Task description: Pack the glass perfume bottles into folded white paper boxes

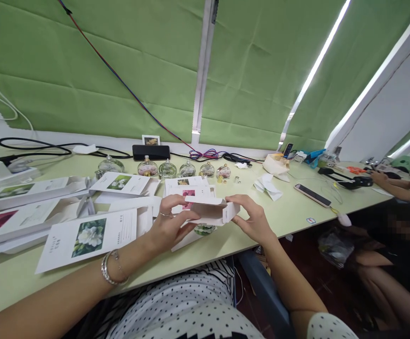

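Note:
Between my hands is a small white carton (210, 213) with its end flaps unfolded and its hollow inside facing me. My left hand (174, 219) grips the carton's left side, thumb below and fingers above. At the right end, my right hand (252, 216) pinches the carton by its flaps. Beneath the carton, a round glass bottle (205, 229) with green in it is partly hidden. Left of my hands lies a large white box (90, 238) with a white-flower picture. A white box with a pink picture (190, 192) lies just behind the carton.
Several round glass bottles stand in a row behind, among them a pink one (147, 167). More printed boxes (31, 216) cover the left side. A black phone (151, 152), a second phone (312, 195) and crumpled paper (269, 186) lie about. At far right sits another person (402, 188).

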Action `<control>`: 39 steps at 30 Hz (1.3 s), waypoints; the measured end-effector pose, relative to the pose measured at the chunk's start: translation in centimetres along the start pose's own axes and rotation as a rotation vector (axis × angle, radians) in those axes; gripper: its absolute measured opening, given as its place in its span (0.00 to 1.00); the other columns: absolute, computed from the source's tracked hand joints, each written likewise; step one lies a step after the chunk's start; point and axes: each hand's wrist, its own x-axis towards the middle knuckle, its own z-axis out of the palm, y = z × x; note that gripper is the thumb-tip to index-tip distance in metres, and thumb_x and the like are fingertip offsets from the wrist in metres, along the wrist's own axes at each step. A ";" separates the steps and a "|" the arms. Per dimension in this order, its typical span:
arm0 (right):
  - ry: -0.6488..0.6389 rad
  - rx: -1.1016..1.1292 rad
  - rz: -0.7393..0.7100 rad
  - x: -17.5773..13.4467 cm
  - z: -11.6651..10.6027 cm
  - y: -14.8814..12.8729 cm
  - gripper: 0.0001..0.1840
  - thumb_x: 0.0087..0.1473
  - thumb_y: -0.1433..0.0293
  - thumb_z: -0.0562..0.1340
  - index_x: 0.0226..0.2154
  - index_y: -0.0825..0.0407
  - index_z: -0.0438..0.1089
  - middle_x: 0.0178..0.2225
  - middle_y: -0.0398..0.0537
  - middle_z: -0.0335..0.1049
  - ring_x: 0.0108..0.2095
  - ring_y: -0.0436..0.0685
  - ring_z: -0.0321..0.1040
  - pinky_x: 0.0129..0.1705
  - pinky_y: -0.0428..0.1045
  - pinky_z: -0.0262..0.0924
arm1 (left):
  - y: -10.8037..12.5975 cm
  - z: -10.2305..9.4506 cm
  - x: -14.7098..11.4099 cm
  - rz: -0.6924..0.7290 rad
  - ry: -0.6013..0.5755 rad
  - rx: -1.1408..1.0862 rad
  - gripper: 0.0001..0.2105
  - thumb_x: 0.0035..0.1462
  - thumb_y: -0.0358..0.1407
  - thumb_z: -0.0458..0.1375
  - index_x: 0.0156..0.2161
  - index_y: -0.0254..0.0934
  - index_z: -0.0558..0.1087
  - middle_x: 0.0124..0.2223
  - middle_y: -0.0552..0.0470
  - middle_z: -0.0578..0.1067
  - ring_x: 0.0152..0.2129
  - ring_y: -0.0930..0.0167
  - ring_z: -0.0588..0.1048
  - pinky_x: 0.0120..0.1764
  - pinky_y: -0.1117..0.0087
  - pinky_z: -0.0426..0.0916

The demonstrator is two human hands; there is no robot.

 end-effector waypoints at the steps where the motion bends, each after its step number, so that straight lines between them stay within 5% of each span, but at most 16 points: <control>1: -0.014 -0.037 -0.033 0.1 -0.3 -0.1 0.18 0.55 0.71 0.58 0.49 0.45 0.63 0.44 0.50 0.71 0.46 0.58 0.67 0.47 0.56 0.62 | 0.0 0.0 0.1 0.000 -0.001 -0.002 0.08 0.53 0.27 0.57 0.37 0.42 0.66 0.42 0.49 0.57 0.43 0.66 0.64 0.45 0.63 0.68; 4: -0.062 -0.184 -0.038 0.1 -2.1 0.6 0.18 0.56 0.70 0.57 0.50 0.46 0.63 0.44 0.50 0.71 0.46 0.60 0.67 0.48 0.58 0.60 | 0.0 -0.1 0.3 -0.007 0.007 -0.014 0.08 0.53 0.26 0.55 0.35 0.41 0.64 0.42 0.49 0.58 0.43 0.67 0.65 0.44 0.63 0.68; 8: -0.148 -0.373 0.151 -1.3 -5.7 3.1 0.19 0.57 0.66 0.55 0.51 0.46 0.64 0.47 0.51 0.70 0.47 0.63 0.67 0.48 0.61 0.59 | -0.2 -0.2 0.4 -0.060 -0.059 -0.120 0.06 0.56 0.26 0.50 0.37 0.40 0.59 0.45 0.45 0.66 0.45 0.65 0.69 0.42 0.61 0.70; 13: -0.160 -0.456 0.378 -3.4 -8.4 6.2 0.18 0.58 0.63 0.50 0.49 0.48 0.66 0.44 0.52 0.71 0.44 0.62 0.68 0.44 0.57 0.61 | -0.5 0.0 0.2 -0.115 -0.109 -0.268 0.05 0.60 0.27 0.47 0.38 0.40 0.56 0.38 0.47 0.72 0.36 0.69 0.74 0.31 0.69 0.71; 18: -0.308 -0.433 0.583 -3.3 -6.7 8.9 0.13 0.56 0.65 0.50 0.28 0.50 0.67 0.25 0.47 0.71 0.28 0.57 0.67 0.29 0.49 0.59 | -0.4 0.3 0.2 -0.188 -0.032 -0.325 0.04 0.61 0.29 0.47 0.36 0.40 0.56 0.30 0.53 0.67 0.27 0.73 0.71 0.22 0.76 0.65; 22: -0.323 -0.373 0.692 -3.0 -4.3 10.4 0.13 0.56 0.67 0.51 0.29 0.51 0.68 0.29 0.49 0.73 0.31 0.58 0.69 0.33 0.50 0.61 | -0.6 0.5 0.1 -0.294 -0.003 -0.343 0.04 0.61 0.30 0.47 0.35 0.40 0.56 0.29 0.55 0.64 0.24 0.76 0.67 0.18 0.80 0.61; 27: -0.065 -0.196 0.538 -2.1 -3.1 7.1 0.16 0.57 0.62 0.53 0.42 0.53 0.68 0.46 0.55 0.70 0.44 0.59 0.67 0.45 0.55 0.62 | -0.9 0.6 -0.2 -0.442 -0.008 -0.314 0.05 0.60 0.30 0.49 0.34 0.40 0.56 0.28 0.57 0.64 0.19 0.78 0.64 0.18 0.80 0.61; 34: -0.463 0.284 0.298 0.4 -1.0 -0.4 0.26 0.53 0.58 0.60 0.53 0.47 0.61 0.46 0.48 0.70 0.41 0.56 0.69 0.40 0.50 0.66 | -0.5 0.7 -0.1 -0.441 0.032 -0.384 0.04 0.62 0.35 0.47 0.34 0.40 0.55 0.28 0.56 0.63 0.21 0.77 0.65 0.18 0.78 0.60; 39: -0.390 0.446 0.389 0.1 -0.8 -0.5 0.17 0.54 0.59 0.59 0.44 0.50 0.67 0.41 0.48 0.70 0.38 0.54 0.69 0.40 0.47 0.65 | -0.6 0.8 -0.3 -0.561 -0.027 -0.406 0.06 0.60 0.39 0.48 0.34 0.40 0.56 0.30 0.54 0.65 0.24 0.74 0.69 0.20 0.75 0.64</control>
